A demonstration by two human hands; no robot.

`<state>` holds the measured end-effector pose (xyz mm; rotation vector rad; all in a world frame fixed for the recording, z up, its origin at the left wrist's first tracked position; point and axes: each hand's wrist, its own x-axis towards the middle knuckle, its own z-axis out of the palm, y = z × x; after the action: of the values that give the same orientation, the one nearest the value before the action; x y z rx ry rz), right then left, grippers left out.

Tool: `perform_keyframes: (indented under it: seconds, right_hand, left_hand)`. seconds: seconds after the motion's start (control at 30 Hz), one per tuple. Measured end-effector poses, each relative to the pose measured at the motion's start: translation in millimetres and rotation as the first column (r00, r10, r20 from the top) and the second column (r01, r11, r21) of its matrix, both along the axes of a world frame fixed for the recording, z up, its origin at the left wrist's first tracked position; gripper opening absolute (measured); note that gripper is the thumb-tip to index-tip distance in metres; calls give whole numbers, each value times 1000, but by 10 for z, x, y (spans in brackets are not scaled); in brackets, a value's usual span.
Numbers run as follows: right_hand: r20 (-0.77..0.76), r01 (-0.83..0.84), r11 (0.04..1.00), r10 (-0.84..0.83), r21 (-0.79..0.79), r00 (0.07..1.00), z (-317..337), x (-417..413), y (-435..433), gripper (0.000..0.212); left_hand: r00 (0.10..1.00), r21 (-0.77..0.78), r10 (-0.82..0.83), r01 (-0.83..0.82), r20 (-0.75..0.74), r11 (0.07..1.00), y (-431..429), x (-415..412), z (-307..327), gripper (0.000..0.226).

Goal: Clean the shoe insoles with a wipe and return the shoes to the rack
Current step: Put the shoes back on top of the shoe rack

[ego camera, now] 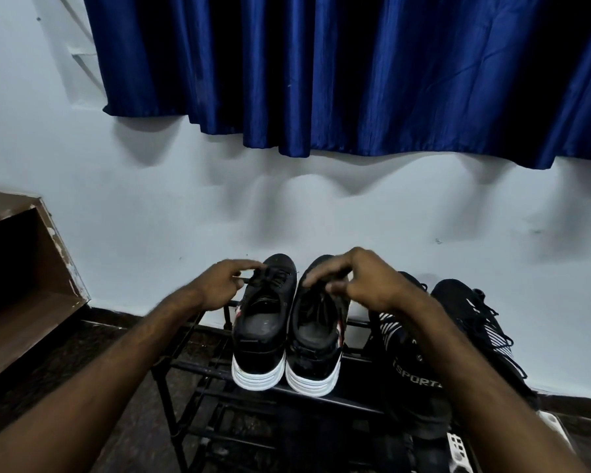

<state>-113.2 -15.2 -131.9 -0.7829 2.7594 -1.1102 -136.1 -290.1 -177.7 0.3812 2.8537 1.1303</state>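
Observation:
Two black sneakers with white soles stand side by side, heels toward me, on the top tier of a black metal rack [191,367]. My left hand [219,285] is at the left side of the left shoe [261,336], its fingers stretched out and touching the laces. My right hand [359,278] arches over the right shoe [316,339], fingers and thumb curled round its tongue and laces. Both insoles lie dark inside the shoe openings. No wipe is in view.
A second pair of black sport shoes [413,367] with white stripes sits on the rack to the right. A white plastic item [458,445] lies low at the right. A brown wooden shelf [24,268] stands at the left. A blue curtain [321,70] hangs on the white wall.

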Motion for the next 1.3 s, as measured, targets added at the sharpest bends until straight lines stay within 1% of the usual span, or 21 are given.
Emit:
perform_keyframes:
  seconds: [0.07,0.13,0.17,0.23,0.3,0.37,0.43,0.47,0.5,0.53,0.6,0.73,0.83,0.9,0.97,1.03,1.1,1.13,1.17,1.23,1.3]
  right_hand:
    - [-53,124,984,-132,-129,990,-36,-38,-74,30]
    - [-61,171,981,-177,-91,982,-136,-100,-257,22]
    - [-59,172,984,-174,-37,983,-199,-154,-356,25]
    - [-31,172,979,-170,105,985,-268,-265,-559,31]
    - [9,159,953,-167,256,986,-298,-330,-785,51]
    - [54,129,933,-155,336,986,-326,-337,-984,70]
    - [53,115,937,-140,329,989,-372,-329,-1114,63]
    - [36,121,944,-138,307,990,-393,-326,-1150,56]
    - [17,136,954,-146,268,989,-404,-323,-1157,47]
    - [2,154,966,-157,206,988,-412,-328,-1154,39]
    - [-22,160,985,-159,64,987,-409,-333,-1115,24]
    - [-19,122,983,-126,-139,992,-399,-267,-1040,19]
    - [77,85,940,-63,-330,995,-400,-275,-923,21]
    - [52,-10,942,29,-336,998,-374,-262,-824,26]
    - [-6,-95,970,96,-225,995,-330,-236,-759,31]
    - [-19,-170,986,170,1,985,-226,-207,-733,38]
    - [21,-251,931,255,266,967,-55,-174,-724,49]
    - [40,-270,898,274,347,961,49,-145,-718,53]
    - [45,-267,897,269,353,962,136,-127,-698,55]
    - [-13,-177,963,184,204,983,219,-133,-646,50]
    - [-117,-35,992,49,122,992,179,-152,-612,36]
  left_hand:
    - [995,93,-44,36,86,995,-80,6,-146,60]
    - [999,118,-27,21,43,993,-128,-34,-201,62]
    - [1000,119,-7,5,11,993,-112,-39,-190,57]
    - [999,128,40,-35,-35,991,-52,-39,-150,32]
    - [996,162,89,-84,-21,983,3,-44,-163,13]
    - [985,120,170,-172,25,978,24,-67,-203,17]
    - [975,-1,209,-209,72,978,38,-69,-218,13]
    - [977,18,193,-195,87,981,48,-55,-217,7]
    - [980,82,173,-181,98,980,58,-40,-213,12]
    - [979,182,167,-186,117,966,65,-13,-191,16]
    - [969,367,179,-230,168,901,73,64,-122,13]
    - [955,531,231,-294,183,794,-30,165,-15,23]
    - [960,595,244,-277,138,754,-161,281,-8,28]
    - [956,556,286,-274,69,784,-257,327,-25,26]
    - [961,440,276,-245,-7,864,-308,344,-30,20]
    - [983,310,177,-155,-45,938,-278,358,-36,16]
    - [992,157,108,-97,-64,983,-180,359,-49,21]
    - [991,75,105,-99,-79,992,-129,349,-62,24]
    - [988,-2,117,-117,-101,993,-80,335,-70,27]
    - [978,-94,162,-175,-131,980,-20,316,-83,34]
    - [968,-59,223,-230,-112,971,26,319,-74,29]
